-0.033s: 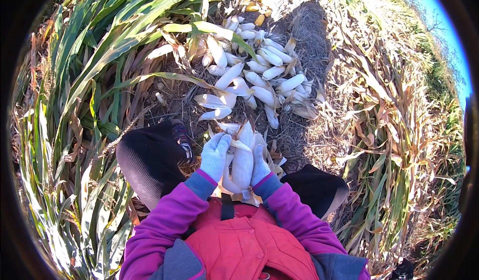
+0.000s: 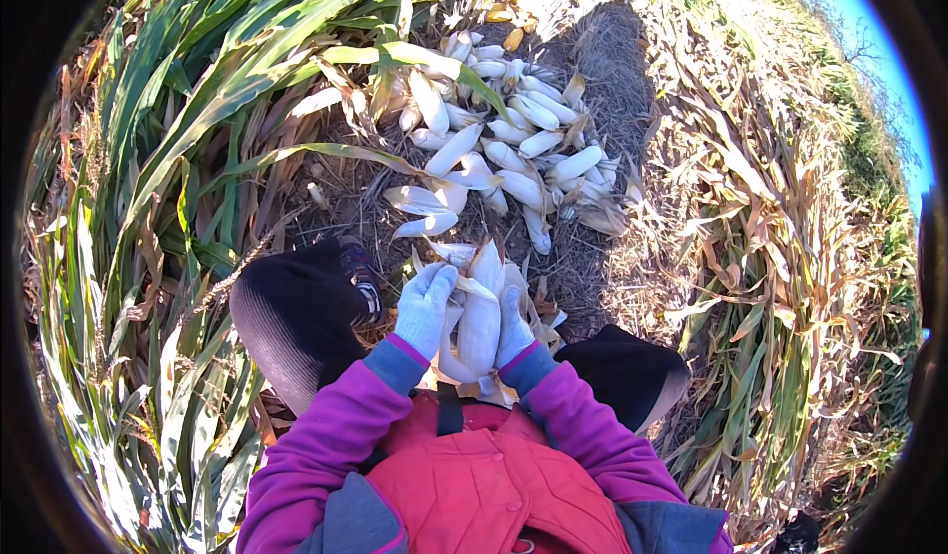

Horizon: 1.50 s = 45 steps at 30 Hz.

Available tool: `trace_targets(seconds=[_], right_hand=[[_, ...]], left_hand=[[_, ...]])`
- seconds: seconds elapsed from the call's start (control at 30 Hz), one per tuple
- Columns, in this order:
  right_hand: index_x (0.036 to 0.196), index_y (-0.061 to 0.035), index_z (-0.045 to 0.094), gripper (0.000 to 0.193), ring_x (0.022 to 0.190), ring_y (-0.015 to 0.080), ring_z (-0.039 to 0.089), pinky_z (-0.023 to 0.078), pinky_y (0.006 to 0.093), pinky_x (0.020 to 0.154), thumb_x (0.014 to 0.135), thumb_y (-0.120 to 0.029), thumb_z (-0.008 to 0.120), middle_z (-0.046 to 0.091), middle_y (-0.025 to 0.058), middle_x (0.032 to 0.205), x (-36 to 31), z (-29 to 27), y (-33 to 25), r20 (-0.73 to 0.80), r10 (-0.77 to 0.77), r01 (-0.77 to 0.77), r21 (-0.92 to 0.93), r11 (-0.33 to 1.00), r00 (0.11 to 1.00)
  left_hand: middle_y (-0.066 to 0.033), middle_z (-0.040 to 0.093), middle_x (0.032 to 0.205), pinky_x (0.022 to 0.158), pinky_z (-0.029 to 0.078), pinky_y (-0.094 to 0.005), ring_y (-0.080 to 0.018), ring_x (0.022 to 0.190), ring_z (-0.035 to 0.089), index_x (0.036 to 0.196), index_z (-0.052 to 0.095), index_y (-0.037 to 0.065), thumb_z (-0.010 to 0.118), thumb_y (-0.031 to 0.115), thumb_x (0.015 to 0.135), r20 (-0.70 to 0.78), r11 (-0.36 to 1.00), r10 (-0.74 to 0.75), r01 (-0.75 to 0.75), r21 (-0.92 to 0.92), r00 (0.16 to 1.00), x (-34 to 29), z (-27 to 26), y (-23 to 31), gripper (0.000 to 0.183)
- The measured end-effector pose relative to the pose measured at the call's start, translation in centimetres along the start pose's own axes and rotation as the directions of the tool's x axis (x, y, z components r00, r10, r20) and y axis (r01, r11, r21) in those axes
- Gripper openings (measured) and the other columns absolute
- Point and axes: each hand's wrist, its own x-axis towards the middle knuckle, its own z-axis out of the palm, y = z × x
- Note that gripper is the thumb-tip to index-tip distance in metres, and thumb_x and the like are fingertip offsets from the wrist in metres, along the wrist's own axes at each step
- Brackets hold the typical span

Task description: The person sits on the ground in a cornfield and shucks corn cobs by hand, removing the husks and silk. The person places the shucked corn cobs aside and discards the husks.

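Observation:
Between my gloved hands an ear of corn, wrapped in pale husk, stands with its tip pointing away from me. My left hand is closed, pinching a strip of husk that crosses the upper part of the ear. Along the ear's right side lies my right hand, gripping it; some of its fingers are hidden behind the ear. Loose husk leaves hang beside and below the ear, close to my lap.
Ahead lies a heap of husk-covered corn ears, with a few bare yellow cobs at its far end. Green and dry corn stalks crowd the left. Flattened dry stalks cover the right. My bent knees flank my hands.

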Motion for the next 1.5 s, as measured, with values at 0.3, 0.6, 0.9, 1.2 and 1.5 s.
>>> trace_targets(seconds=[0.3,0.6,0.9,1.2,1.5], right_hand=[[0.138,-0.0005,0.048,0.048,0.108,0.0229,0.062,0.051,0.0347,0.095,0.101,-0.029,0.056,0.061,0.0129,0.127,0.8,2.2,-2.4,0.091,-0.117,0.136,-0.245,0.960,0.989],[0.123,-0.0051,0.058,0.059,0.093,0.0314,0.066,0.057,0.0474,0.084,0.087,-0.050,0.071,0.067,0.0156,0.108,1.3,-3.2,-8.3,-0.466,-0.294,0.358,0.053,0.932,0.834],[0.129,-0.0040,0.054,0.069,0.100,0.0326,0.065,0.056,0.0474,0.087,0.086,-0.057,0.069,0.065,0.0165,0.115,0.1,-4.4,-12.4,-0.492,-0.509,0.565,-0.041,0.824,0.707],[0.135,-0.0083,0.050,0.054,0.106,0.0254,0.061,0.053,0.0454,0.093,0.091,-0.031,0.073,0.062,0.0082,0.119,-2.5,-7.0,-17.7,-0.517,-0.714,0.781,-0.131,0.611,0.472],[0.124,-0.0064,0.054,0.038,0.098,0.0150,0.061,0.051,0.0318,0.088,0.089,-0.010,0.070,0.063,0.0049,0.110,-0.1,1.0,-11.3,-0.336,-0.734,0.722,-0.188,0.666,0.590]], left_hand=[[-0.0047,0.068,0.090,0.067,0.050,-0.0241,-0.0104,0.071,0.060,0.104,0.066,0.000,0.054,0.017,0.102,0.213,0.954,-0.164,0.210,-0.214,0.963,-1.2,0.3,2.8,0.021],[-0.0031,0.061,0.082,0.061,0.050,-0.0227,-0.0103,0.066,0.059,0.100,0.062,0.003,0.052,0.023,0.102,0.431,0.875,-0.462,0.479,0.075,0.775,-4.6,0.2,6.3,0.023],[-0.0005,0.061,0.083,0.067,0.044,-0.0230,-0.0081,0.069,0.053,0.097,0.064,0.003,0.056,0.021,0.100,0.417,0.914,-0.359,0.224,0.337,0.835,-5.5,-2.1,5.0,0.021],[-0.0131,0.061,0.098,0.079,0.050,-0.0320,-0.0222,0.085,0.062,0.094,0.061,-0.002,0.067,0.007,0.087,0.429,0.536,0.227,-0.480,0.695,0.874,-5.1,1.0,6.5,0.014],[-0.0184,0.068,0.100,0.075,0.054,-0.0453,-0.0355,0.087,0.068,0.130,0.050,0.009,0.073,0.047,0.083,0.559,-0.142,-0.021,-0.556,0.819,0.829,-1.0,7.9,3.4,0.064]])
